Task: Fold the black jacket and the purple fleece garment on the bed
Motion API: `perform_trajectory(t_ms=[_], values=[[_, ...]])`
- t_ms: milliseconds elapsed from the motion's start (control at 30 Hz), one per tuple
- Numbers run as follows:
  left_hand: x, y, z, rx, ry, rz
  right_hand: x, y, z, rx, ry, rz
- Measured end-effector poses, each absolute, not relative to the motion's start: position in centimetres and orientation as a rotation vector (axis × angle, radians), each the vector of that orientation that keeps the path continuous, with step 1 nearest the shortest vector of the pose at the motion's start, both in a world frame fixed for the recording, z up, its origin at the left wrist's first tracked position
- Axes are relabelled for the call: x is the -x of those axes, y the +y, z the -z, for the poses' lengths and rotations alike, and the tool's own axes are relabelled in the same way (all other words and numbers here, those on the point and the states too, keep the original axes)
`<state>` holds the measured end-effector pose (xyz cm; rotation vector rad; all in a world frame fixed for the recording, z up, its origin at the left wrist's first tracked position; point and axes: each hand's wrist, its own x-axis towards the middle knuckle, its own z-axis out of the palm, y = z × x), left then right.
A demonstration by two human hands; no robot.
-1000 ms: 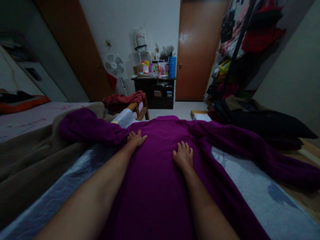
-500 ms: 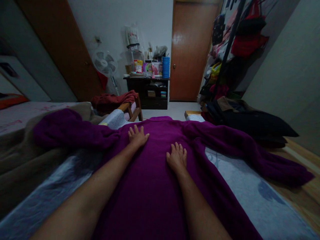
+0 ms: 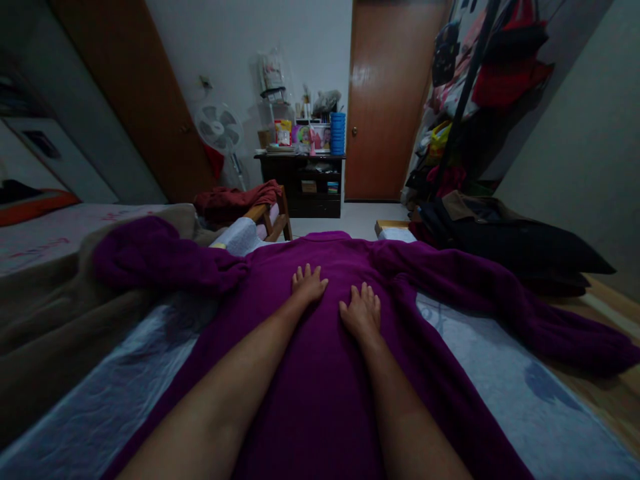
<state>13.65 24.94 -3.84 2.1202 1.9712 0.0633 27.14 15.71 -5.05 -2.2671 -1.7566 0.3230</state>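
Observation:
A long-sleeved purple garment [image 3: 310, 347] lies spread out in front of me, its collar at the far end. Its right sleeve reaches out over the edge of the bluish-white cloth [image 3: 470, 360] beneath it, while the left sleeve lies bunched on a brown blanket. My left hand [image 3: 309, 285] rests flat on the upper middle of the garment, fingers spread. Just to the right and slightly nearer, my right hand [image 3: 362, 311] presses on the fabric with its fingers apart. Neither hand grips anything.
The brown blanket [image 3: 45, 353] lies at the left. Dark folded clothes [image 3: 520, 240] are piled at the right, and a reddish cloth [image 3: 235, 199] drapes over a wooden frame. Farther off stand a fan [image 3: 219, 127], a dark cabinet [image 3: 280, 183] and a wooden door [image 3: 383, 107].
My left hand has slid right and a little nearer across the garment, now closer to my right hand. The right hand stays at about the same place. The view has turned slightly left.

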Motion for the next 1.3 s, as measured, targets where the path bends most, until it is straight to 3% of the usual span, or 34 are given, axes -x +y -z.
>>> perform_trajectory(t_ms=[133,300,567,967,1300], values=[[-15.2,21.9,3.3,-2.056,1.89,0.01,-27.3,15.7,4.8,2.272,-1.787,-0.342],[-15.7,18.1,5.1,-2.169,1.951,-0.178,-29.0,15.9,4.9,2.378,-1.741,-0.297],[-15.5,17.6,6.0,-2.264,1.953,-0.304,-30.9,16.1,5.3,2.491,-1.65,-0.216],[-15.5,17.7,6.2,-2.252,1.914,-0.346,-27.6,21.2,4.7,2.088,-2.074,-0.356],[-15.8,17.9,6.1,-2.28,1.958,-0.267,-32.9,25.9,5.4,2.444,-1.736,-0.201]])
